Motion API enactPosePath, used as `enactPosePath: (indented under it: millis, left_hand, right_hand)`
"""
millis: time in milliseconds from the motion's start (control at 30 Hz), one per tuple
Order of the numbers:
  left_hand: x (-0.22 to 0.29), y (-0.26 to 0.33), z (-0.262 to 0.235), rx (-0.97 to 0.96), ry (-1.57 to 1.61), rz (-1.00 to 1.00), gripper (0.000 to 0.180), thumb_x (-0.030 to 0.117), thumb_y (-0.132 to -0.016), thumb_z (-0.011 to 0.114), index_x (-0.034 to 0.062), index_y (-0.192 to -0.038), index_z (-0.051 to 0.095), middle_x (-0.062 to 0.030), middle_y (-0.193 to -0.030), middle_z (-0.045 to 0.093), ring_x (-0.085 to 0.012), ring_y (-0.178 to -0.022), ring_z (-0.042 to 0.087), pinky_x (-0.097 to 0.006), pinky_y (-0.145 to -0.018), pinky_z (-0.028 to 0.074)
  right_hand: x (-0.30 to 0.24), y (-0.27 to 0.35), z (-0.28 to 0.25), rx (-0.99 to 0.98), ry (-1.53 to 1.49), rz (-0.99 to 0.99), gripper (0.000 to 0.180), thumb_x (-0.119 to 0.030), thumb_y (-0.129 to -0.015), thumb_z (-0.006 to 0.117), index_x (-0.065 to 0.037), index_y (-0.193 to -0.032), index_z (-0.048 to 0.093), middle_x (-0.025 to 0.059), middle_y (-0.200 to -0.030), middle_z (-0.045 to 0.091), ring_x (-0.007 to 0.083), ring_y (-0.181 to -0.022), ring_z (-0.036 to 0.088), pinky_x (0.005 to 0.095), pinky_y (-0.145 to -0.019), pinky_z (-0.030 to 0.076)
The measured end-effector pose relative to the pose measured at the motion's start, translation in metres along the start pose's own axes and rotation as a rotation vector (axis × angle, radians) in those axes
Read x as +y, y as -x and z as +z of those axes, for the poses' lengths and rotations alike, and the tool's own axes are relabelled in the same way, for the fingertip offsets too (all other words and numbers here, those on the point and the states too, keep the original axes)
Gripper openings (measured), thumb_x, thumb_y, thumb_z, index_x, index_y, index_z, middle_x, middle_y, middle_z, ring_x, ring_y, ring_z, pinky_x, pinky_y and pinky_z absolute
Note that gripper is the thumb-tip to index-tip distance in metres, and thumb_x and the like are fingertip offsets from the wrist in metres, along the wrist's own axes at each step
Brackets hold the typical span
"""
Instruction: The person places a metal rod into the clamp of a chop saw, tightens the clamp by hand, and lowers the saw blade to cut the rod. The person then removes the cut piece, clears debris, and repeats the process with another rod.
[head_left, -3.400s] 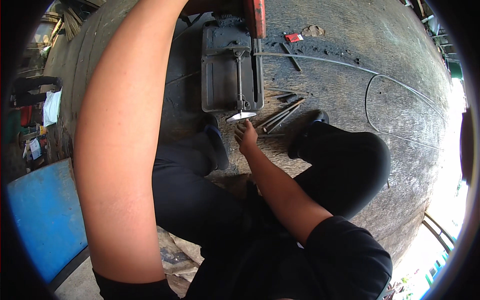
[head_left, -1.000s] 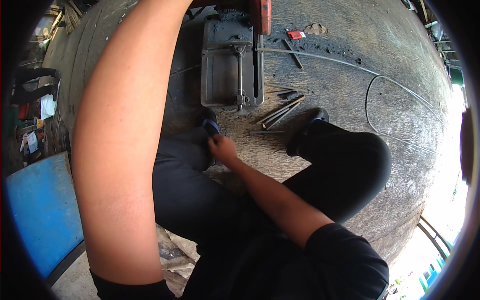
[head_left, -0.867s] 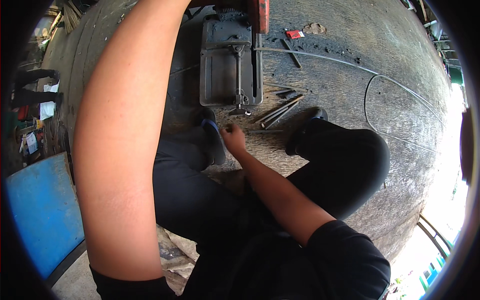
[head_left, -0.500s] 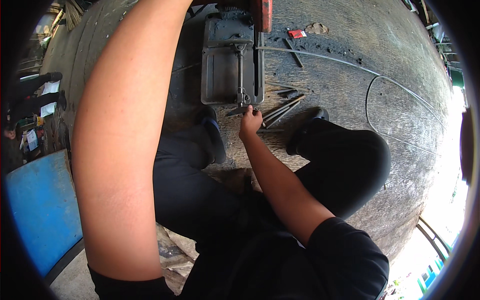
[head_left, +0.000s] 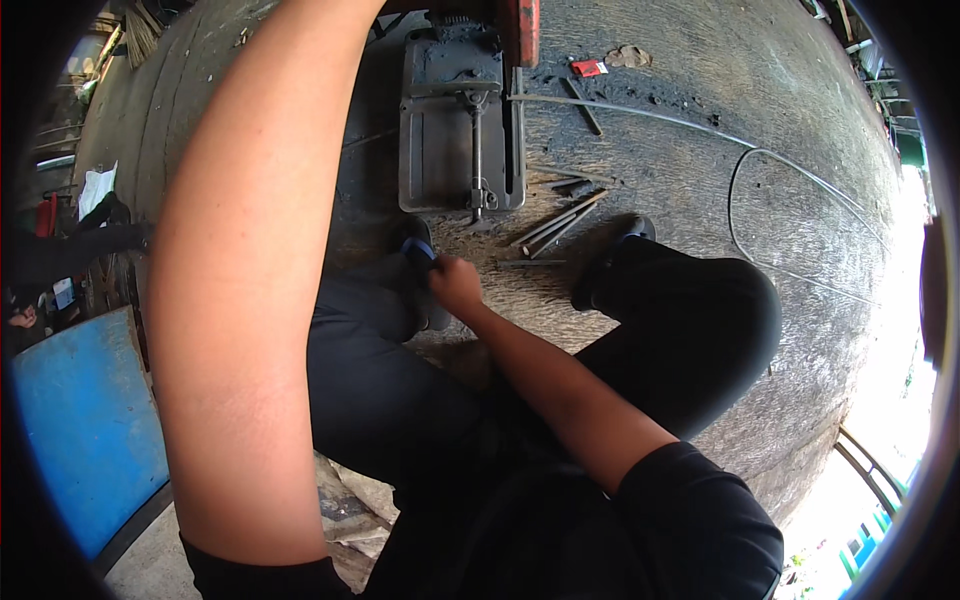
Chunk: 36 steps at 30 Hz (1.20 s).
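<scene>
My left forearm reaches up past the top edge, so my left hand is out of sight. My right hand is closed in front of my left foot, and whatever its fingers may hold is hidden. Just beyond it lies a grey metal cut-off saw base, with a clamp screw running lengthwise along it. The screw's crank handle sticks out at the near end, apart from my right hand. A red part shows at the top beside the base.
Several thin metal rods lie right of the base. A long bent rod stretches right, near a red packet. My sandalled feet flank the work area. At the left stand a blue panel and another person's dark sleeve.
My right hand has come off the crank handle and moved left and toward me, over my left foot. My left forearm has hardly moved. At the far left, the other person has shifted.
</scene>
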<state>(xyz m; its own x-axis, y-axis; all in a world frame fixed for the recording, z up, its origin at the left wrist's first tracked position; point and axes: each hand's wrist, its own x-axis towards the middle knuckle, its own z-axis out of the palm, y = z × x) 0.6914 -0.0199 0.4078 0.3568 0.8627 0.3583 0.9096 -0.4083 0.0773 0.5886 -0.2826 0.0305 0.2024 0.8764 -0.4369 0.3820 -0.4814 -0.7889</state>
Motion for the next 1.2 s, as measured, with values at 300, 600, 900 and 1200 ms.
enactPosePath:
  millis: [300, 600, 900, 1200]
  left_hand:
    - [0.010, -0.001, 0.001, -0.004, 0.050, 0.018, 0.026, 0.005, -0.077, 0.059, -0.0088, -0.098, 0.063, -0.0220, -0.110, 0.061, -0.0370, -0.101, 0.062, -0.042, -0.087, 0.050]
    - [-0.003, 0.001, 0.002, 0.054, 0.009, -0.029, 0.027, 0.007, -0.078, 0.059, -0.0090, -0.100, 0.062, -0.0246, -0.110, 0.062, -0.0380, -0.101, 0.062, -0.042, -0.087, 0.050]
    - [-0.008, 0.000, 0.001, 0.042, -0.061, 0.005, 0.029, 0.008, -0.078, 0.058, -0.0093, -0.101, 0.062, -0.0246, -0.110, 0.062, -0.0377, -0.101, 0.062, -0.043, -0.087, 0.050]
    - [-0.004, 0.005, 0.000, 0.056, 0.002, 0.017, 0.028, 0.007, -0.078, 0.059, -0.0100, -0.100, 0.062, -0.0256, -0.108, 0.063, -0.0380, -0.101, 0.062, -0.043, -0.087, 0.050]
  right_hand:
    - [0.088, -0.079, -0.006, 0.689, -0.770, 0.322, 0.031, -0.020, -0.084, 0.066, 0.004, -0.101, 0.058, 0.0140, -0.090, 0.063, 0.0244, -0.081, 0.060, 0.0353, -0.074, 0.046]
    - [0.009, -0.020, -0.022, 0.348, -0.398, -0.040, 0.023, -0.019, -0.079, 0.058, 0.004, -0.077, 0.060, 0.0238, -0.069, 0.060, 0.0386, -0.058, 0.057, 0.0465, -0.058, 0.045]
    - [-0.033, 0.005, 0.005, 0.024, -0.447, 0.146, 0.024, -0.018, -0.077, 0.056, 0.005, -0.075, 0.063, 0.0140, -0.059, 0.061, 0.0249, -0.059, 0.062, 0.0380, -0.061, 0.049]
    - [0.047, -0.054, 0.010, 0.748, -0.574, 0.328, 0.037, -0.025, -0.090, 0.057, 0.005, -0.110, 0.059, 0.0157, -0.095, 0.065, 0.0288, -0.083, 0.063, 0.0394, -0.075, 0.048]
